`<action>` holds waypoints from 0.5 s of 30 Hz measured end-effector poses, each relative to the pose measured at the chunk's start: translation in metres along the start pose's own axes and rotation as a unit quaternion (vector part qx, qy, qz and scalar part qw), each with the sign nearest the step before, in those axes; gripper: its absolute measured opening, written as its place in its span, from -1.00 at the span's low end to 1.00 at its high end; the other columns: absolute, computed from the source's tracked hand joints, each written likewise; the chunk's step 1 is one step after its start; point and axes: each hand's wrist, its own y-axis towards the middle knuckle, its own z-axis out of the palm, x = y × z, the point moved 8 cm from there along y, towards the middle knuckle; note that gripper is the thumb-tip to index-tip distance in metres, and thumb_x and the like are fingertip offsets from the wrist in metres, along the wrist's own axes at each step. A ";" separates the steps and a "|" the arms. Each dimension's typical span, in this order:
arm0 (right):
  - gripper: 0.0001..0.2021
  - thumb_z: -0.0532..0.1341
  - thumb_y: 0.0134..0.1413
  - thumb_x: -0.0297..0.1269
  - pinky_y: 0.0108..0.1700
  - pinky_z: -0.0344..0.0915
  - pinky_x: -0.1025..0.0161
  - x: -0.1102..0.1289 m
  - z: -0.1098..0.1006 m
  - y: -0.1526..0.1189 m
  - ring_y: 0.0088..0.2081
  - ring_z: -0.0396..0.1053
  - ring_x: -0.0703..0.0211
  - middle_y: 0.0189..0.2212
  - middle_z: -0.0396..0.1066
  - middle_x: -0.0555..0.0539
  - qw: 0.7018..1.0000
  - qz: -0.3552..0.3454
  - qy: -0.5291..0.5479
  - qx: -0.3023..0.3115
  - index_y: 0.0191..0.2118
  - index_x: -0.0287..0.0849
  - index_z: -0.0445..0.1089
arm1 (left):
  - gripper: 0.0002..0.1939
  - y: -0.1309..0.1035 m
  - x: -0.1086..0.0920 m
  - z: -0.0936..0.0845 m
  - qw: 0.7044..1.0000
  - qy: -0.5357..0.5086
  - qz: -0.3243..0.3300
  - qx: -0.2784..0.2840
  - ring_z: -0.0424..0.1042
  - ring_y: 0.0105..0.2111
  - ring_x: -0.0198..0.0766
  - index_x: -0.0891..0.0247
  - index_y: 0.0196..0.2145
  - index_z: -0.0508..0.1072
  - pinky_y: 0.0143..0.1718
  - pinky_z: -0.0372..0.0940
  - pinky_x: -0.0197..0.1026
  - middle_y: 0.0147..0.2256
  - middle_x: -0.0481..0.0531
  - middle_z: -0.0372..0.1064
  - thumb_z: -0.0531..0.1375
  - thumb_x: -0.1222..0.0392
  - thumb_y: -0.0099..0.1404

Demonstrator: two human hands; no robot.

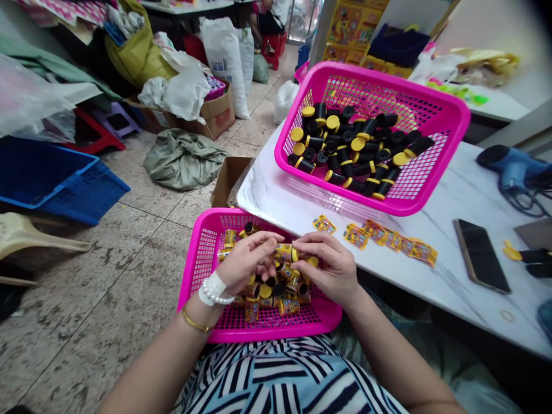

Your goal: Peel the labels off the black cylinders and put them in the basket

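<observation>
The left hand is nearly closed, its thumb and curled fingers gathered at one end of a small jar with a yellow printed label. The right hand is narrowed to a pinch, thumb below and fingertips above, at the jar's yellow lid. The jar lies almost level between the two hands, above the lower pink basket, which holds more labelled jars.

Both forearms reach forward from the body and angle inward, so the hands meet over this basket. The left wrist bends toward the jar and wears a white bead bracelet and a gold bangle; the right hand's back is turned largely upward.

Yellow labels lie on the desk near the right hand, before the upper pink basket of black jars.
</observation>
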 end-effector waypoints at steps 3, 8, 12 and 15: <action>-0.64 0.39 0.09 -0.31 -0.07 0.47 0.07 -0.004 0.002 -0.003 -0.12 0.49 0.05 -0.14 0.50 -0.10 1.000 0.019 0.002 0.015 0.03 0.06 0.50 | -0.69 -0.002 0.002 -0.007 1.000 0.002 0.001 -0.020 0.35 -0.64 -0.42 0.32 -0.27 0.54 -0.66 0.21 -0.39 -0.48 0.02 0.45 0.41 0.06 0.11; -0.68 0.42 0.06 -0.32 -0.10 0.49 0.11 -0.003 -0.002 -0.005 -0.17 0.51 0.08 -0.18 0.52 -0.10 0.999 0.032 0.029 0.008 -0.04 0.03 0.54 | -0.75 -0.007 -0.004 -0.002 0.997 0.053 0.042 -0.047 0.35 -0.60 -0.42 0.34 -0.21 0.59 -0.54 0.26 -0.39 -0.51 0.02 0.46 0.40 0.25 0.12; -0.77 0.44 0.02 -0.30 -0.11 0.49 0.07 -0.006 -0.004 -0.007 -0.18 0.51 0.06 -0.22 0.54 -0.08 0.995 0.073 0.068 -0.004 -0.15 0.03 0.59 | -0.73 -0.010 -0.006 0.009 0.992 0.080 0.081 -0.048 0.40 -0.49 -0.33 0.29 -0.20 0.61 -0.44 0.31 -0.33 -0.40 0.08 0.53 0.40 0.33 0.08; -0.79 0.44 0.01 -0.32 -0.14 0.51 0.09 -0.017 -0.004 -0.010 -0.19 0.51 0.07 -0.24 0.54 -0.08 0.982 0.127 0.135 -0.036 -0.18 0.03 0.60 | -0.69 -0.015 -0.016 0.012 0.970 0.152 0.164 -0.097 0.47 -0.24 -0.19 0.22 -0.19 0.64 -0.16 0.34 -0.23 -0.24 0.10 0.56 0.39 0.38 0.05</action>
